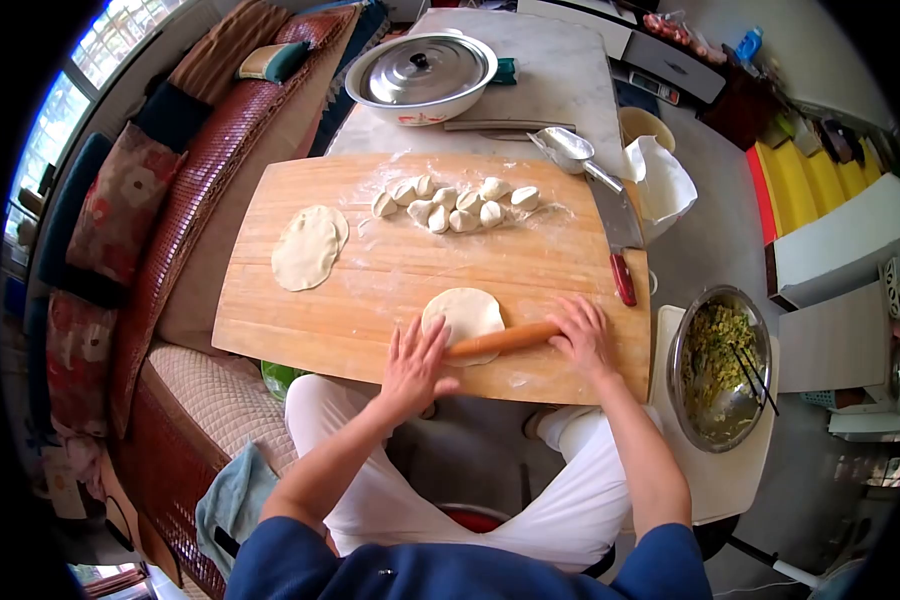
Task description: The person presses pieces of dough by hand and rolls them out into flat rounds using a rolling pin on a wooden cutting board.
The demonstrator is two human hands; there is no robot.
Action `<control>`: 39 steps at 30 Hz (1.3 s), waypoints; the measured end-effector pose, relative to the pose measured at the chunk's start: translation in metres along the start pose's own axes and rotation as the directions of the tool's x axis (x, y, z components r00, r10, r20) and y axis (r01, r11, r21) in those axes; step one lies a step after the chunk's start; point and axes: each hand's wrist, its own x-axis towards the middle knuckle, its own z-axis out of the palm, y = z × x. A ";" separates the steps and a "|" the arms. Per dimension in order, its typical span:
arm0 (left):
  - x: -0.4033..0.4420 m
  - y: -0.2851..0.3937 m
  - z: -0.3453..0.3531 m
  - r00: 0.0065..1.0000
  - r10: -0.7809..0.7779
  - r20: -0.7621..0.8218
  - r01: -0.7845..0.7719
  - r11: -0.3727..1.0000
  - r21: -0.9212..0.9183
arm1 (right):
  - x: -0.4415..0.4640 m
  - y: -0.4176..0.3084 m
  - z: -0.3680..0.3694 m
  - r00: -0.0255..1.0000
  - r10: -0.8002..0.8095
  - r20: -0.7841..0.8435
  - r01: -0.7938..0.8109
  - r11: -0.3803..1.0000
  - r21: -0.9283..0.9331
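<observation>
A wooden rolling pin (510, 340) lies across the lower part of a round flat dough wrapper (467, 308) on the floured wooden board (310, 325). My left hand (415, 368) is over the pin's left end, fingers stretched forward beside the wrapper's left edge. At the other end, my right hand (582, 335) covers the pin's tip, its fingers extended over it. Left of the wrapper, a few rolled wrappers (308, 250) overlap in a stack. Several small dough pieces (465, 220) sit in a cluster toward the board's far side.
A knife (622, 275) with a red handle lies along the board's right edge, near a metal scoop (575, 150) in flour. Beyond stands a lidded basin (422, 78). To the right, a steel bowl (676, 370) holds chopped filling (715, 350) and dark chopsticks (753, 375).
</observation>
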 end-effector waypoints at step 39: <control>0.086 0.035 0.031 0.924 -0.335 -0.182 0.325 0.942 -0.085 | -0.027 0.023 -0.016 0.866 0.417 -0.274 -0.365 0.904 0.222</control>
